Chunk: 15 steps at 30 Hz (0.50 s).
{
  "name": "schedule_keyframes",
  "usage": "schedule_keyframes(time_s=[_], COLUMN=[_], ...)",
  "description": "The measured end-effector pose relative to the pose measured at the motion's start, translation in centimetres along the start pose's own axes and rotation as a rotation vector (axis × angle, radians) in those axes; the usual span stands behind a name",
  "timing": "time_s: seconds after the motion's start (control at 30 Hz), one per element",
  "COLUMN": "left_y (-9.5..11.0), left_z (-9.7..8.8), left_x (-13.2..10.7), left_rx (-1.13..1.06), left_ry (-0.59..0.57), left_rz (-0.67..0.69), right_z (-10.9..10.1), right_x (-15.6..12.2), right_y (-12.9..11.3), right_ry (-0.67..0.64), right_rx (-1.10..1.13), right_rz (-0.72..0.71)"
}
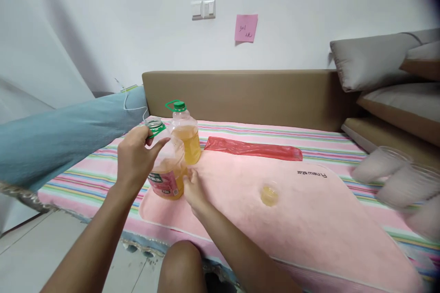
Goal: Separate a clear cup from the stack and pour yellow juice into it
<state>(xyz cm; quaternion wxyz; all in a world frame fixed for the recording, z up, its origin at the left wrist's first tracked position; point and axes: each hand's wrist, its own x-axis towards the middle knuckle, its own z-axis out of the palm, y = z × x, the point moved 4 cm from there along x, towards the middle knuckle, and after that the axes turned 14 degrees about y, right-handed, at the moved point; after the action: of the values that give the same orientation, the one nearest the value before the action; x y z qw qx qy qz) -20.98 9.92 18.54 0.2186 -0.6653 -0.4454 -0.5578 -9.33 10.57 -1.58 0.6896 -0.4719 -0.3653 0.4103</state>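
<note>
Bright, soft, even light fills the room; shadows are faint, with a grey diagonal shade on the wall [68,32] at upper left; the clear cups [395,178] at the right edge smear into blur; the upper right corner darkens; wide-angle distortion bends the frame's edges; the centre stays fairly sharp.

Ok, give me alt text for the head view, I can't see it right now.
Left hand grips the green handle at the open neck of a near oil bottle; right hand steadies its base. A capped oil bottle stands behind, a small filled cup on the pink towel.
</note>
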Motion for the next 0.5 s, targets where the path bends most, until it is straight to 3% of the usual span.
schedule_keyframes(time_s=[0.13, 0.27, 0.37, 0.5], left_y=[0.5, 0.7, 0.3, 1.9], left_z=[-0.2, -0.4, -0.1, -0.4], left_x=[0.4, 0.9, 1.7, 0.7], left_rx=[0.029, 0.053, 0.068, 0.022], left_ry=[-0.075, -0.069, -0.063, 0.047], left_rz=[-0.073, -0.134, -0.173, -0.141], right_z=[-4.7, -13.3, -21.6, -30.3], right_x=[-2.1, -2.8, -1.2, 1.4], right_y=[-6.4, -15.9, -20.6, -21.0], right_ry=[-0.011, -0.134, 0.051, 0.352], right_rx=[-0.086, -0.265, -0.379, -0.439], right_rz=[-0.092, -0.382, -0.584, -0.582])
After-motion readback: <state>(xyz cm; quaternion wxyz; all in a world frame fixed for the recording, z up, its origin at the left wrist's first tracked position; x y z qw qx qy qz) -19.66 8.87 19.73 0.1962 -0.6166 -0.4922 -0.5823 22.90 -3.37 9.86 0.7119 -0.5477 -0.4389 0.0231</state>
